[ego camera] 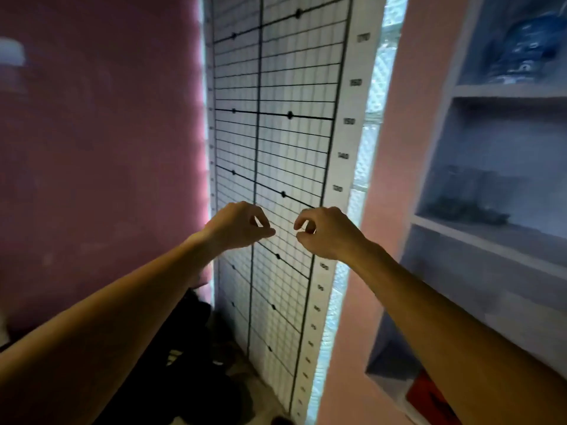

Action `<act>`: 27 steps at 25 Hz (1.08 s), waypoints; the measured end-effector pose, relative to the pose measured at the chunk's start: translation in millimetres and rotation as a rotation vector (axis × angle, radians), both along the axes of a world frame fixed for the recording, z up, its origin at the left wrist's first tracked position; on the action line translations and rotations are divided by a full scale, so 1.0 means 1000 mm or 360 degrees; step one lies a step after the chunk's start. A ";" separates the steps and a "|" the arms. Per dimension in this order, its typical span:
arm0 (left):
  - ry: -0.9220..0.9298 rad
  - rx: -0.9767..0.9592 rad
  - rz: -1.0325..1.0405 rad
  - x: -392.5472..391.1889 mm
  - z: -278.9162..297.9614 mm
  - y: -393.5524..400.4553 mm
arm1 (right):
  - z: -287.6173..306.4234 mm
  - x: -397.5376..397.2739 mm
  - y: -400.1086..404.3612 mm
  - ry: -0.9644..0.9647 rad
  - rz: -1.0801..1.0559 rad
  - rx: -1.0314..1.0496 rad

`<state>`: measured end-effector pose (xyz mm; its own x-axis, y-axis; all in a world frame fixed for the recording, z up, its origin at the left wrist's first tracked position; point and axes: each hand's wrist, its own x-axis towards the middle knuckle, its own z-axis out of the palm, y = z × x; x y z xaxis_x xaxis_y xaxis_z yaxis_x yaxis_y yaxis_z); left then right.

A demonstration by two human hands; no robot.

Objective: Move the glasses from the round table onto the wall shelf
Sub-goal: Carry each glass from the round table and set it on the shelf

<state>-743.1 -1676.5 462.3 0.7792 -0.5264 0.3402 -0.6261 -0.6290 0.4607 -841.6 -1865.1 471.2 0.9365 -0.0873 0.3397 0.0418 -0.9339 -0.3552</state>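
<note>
Both of my arms are raised in front of a gridded chart. My left hand [239, 228] and my right hand [325, 231] hang side by side, a small gap apart, fingers curled with thumb tips near the fingertips, and nothing shows between them. The grey wall shelf [491, 237] is set into the pink wall at the right. On its middle level stand several blurred clear glasses [469, 185]. The round table is out of view.
A tall white chart [276, 133] with black grid lines and a number scale stands straight ahead. A dark red wall fills the left. A blue water bottle [521, 47] occupies the top shelf level, a red object [429, 397] the bottom one. Dark items lie on the floor.
</note>
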 end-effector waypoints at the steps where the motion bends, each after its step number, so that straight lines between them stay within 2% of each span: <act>1: 0.0010 0.0010 0.0110 0.009 -0.005 0.045 | -0.005 0.019 0.037 0.0064 0.0089 -0.0028; 5: 0.0017 0.0088 0.0480 0.019 -0.025 0.203 | -0.021 0.070 0.176 0.0175 0.0364 -0.0046; 9: 0.0093 0.0084 0.0888 0.000 -0.047 0.414 | -0.042 0.108 0.376 0.0317 0.0733 -0.0120; 14: 0.0213 0.0109 0.1201 -0.037 -0.061 0.614 | -0.065 0.129 0.580 0.0462 0.1086 -0.0196; 21: 0.0352 0.0039 0.1581 -0.054 -0.076 0.795 | -0.080 0.160 0.794 0.0484 0.1533 -0.0200; 27: 0.0434 0.0126 0.1771 -0.008 -0.086 0.913 | -0.090 0.240 0.931 0.0458 0.1759 -0.0182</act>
